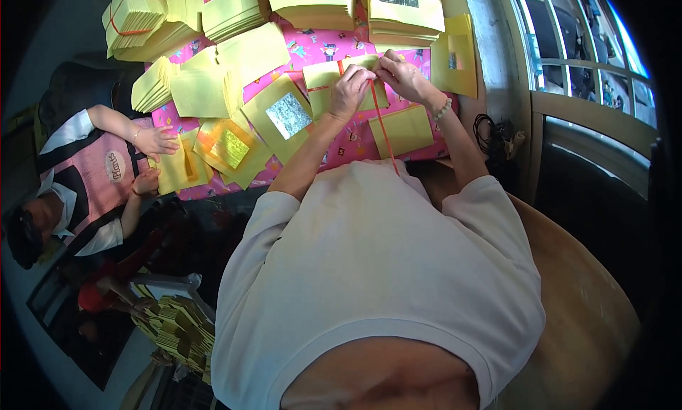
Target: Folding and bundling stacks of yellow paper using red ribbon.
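Nearest camera: pale shirt point(383, 246) of the wearer, lower middle filled by it.
Red cord: 1, drawn straight from the fingertips back to the shirt; long axis near-far, near end slanted right and lost at the shirt.
Nearer hand: left; cord's far end is met at its fingertips.
Left hand point(353, 90): fingers narrowed, cord point(384, 126) pinched.
Right hand point(401, 76): set just beside, to the right; fingers narrowed; whether anything is gripped cannot be told.
Yellow bundle point(321, 77): 1, partly covered by the hands; long axis roughly left-right, across the cord's line; red banding seen in 2 directions; link to the cord cannot be told.
Yellow packet point(401, 131): 1, laid just right of the cord, nearer the shirt.
Silver-square packet point(288, 115): 1, left of the bundle, tilted.
Orange-framed packet point(231, 150): 1, farther left.
Paper stacks point(309, 8): at least 7, along far and left sides; overlapped, exact count not told.
Pink tablecloth point(355, 144): 1, spread beneath.
Co-worker point(103, 161): 1, at left; 2 hands placed at a folded yellow packet point(177, 170).
Red-clad person point(99, 295): 1, lower left, well apart.
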Motion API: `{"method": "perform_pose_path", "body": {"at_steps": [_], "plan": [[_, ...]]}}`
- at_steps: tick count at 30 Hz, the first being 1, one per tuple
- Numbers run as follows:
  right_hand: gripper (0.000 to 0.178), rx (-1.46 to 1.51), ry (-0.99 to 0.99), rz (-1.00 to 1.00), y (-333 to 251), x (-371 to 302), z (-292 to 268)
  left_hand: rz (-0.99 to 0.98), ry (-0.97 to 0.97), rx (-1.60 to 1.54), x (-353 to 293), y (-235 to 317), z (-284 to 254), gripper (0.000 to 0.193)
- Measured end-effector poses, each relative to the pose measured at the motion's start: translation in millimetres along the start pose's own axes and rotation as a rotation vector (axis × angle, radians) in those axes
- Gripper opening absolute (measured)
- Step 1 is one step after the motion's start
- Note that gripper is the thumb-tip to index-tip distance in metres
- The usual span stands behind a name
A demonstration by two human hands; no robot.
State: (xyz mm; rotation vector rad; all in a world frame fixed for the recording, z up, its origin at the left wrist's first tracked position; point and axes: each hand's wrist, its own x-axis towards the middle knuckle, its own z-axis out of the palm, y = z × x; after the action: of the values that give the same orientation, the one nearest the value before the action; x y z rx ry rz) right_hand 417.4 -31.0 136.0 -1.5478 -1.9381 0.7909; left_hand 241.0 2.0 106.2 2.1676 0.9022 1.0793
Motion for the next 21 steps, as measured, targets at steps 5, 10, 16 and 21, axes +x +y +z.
{"method": "perform_pose_path", "body": {"at_steps": [5,10,16,21], "plan": [[0.014,-0.449,0.058,-0.068,-25,2,-4,-0.027,0.014,-0.097,0,-1,-4,0.011],[0.015,-0.462,0.011,-0.048,-10,-5,0,-0.001,0.018,-0.071,-2,-2,-14,0.006],[0.018,-0.398,0.067,0.066,4,-19,16,-0.113,-0.021,0.077,-20,-4,-33,0.009],[0.017,-0.312,0.203,0.191,14,-27,33,-0.158,-0.043,0.072,-18,-9,-36,0.01]]}}
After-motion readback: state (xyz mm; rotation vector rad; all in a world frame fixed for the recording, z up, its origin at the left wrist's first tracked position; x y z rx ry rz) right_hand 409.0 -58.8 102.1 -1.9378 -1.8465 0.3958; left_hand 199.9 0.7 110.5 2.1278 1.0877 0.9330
